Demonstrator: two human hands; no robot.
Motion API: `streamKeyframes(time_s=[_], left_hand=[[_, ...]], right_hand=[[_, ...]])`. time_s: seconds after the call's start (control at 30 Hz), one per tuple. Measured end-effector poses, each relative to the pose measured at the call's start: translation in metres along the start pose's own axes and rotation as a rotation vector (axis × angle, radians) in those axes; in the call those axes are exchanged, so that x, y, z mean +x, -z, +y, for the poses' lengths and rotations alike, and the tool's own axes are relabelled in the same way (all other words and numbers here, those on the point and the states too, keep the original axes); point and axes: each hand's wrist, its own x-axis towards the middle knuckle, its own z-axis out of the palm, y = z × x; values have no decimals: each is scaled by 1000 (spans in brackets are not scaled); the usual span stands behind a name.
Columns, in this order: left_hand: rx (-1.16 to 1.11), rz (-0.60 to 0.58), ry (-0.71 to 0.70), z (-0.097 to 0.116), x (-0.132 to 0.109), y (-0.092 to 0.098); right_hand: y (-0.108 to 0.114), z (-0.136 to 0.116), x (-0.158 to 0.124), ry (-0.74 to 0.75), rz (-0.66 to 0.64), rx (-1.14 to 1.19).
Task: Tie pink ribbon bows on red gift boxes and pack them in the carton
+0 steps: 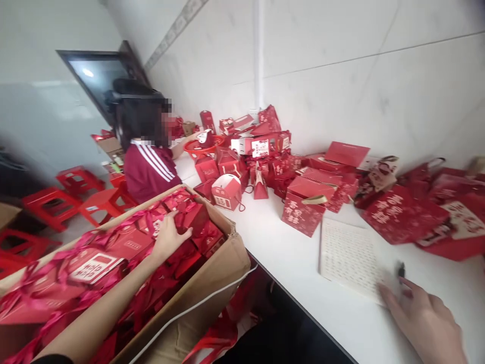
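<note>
My left hand (170,236) reaches into a large cardboard box (223,268) full of red gift boxes with pink ribbons. Its fingers are curled around one red gift box (193,218) near the box's far end. My right hand (426,321) lies on the white table (288,263) at the lower right, fingers stretched out and apart, touching the corner of a white paper sheet (350,258). A small dark object (401,269) lies just beyond its fingertips.
Many red gift boxes and bags (303,210) are heaped along the wall on the table. Another person in a maroon jacket (149,169) sits at the far left end beside a red basket (202,146). Red plastic stools (53,202) stand on the floor.
</note>
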Motion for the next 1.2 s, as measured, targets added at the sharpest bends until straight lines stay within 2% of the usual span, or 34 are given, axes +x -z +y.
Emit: streamKeyframes(time_s=[0.1,0.27,0.37,0.4,0.47,0.53,0.57,0.6,0.63,0.7,0.73,0.8,0.87,0.97,1.07,1.2], left_hand=[[55,-108,-51,-6,17,0],[263,-252,-128,-19,59,1],[343,-286,-198,-6,72,-3],[360,-247,-237,6,71,-4],[347,-105,-385,44,61,-5],[289,-39,-520,98,39,-10],[221,-19,-640,128,25,-15],[143,-94,-798,159,9,-22],[92,-234,-946,188,-8,-31],[84,-604,-1229,235,-39,-55],[118,-724,-1307,252,-52,-69],[206,-837,-1382,272,-70,-95],[222,-885,-1423,276,-76,-117],[154,-962,-1456,269,-73,-138],[111,-1013,-1450,263,-69,-147],[94,-1044,-1399,266,-71,-150]], right_hand=[[-6,-2,6,-28,-47,-14],[6,-18,6,-77,-48,-48],[18,-22,7,-187,-89,60],[21,-23,7,-243,-91,119],[27,-26,7,-348,-30,285],[29,-36,7,-363,102,555],[28,-45,7,-333,157,716],[25,-54,7,-290,190,874],[21,-65,7,-248,186,1016],[12,-85,4,-232,117,1186],[7,-93,2,-247,83,1221],[0,-101,-4,-281,56,1216],[-5,-101,-8,-295,47,1133],[-8,-97,-7,-334,49,999],[-14,-96,-2,-399,105,939],[-20,-99,0,-436,64,915]])
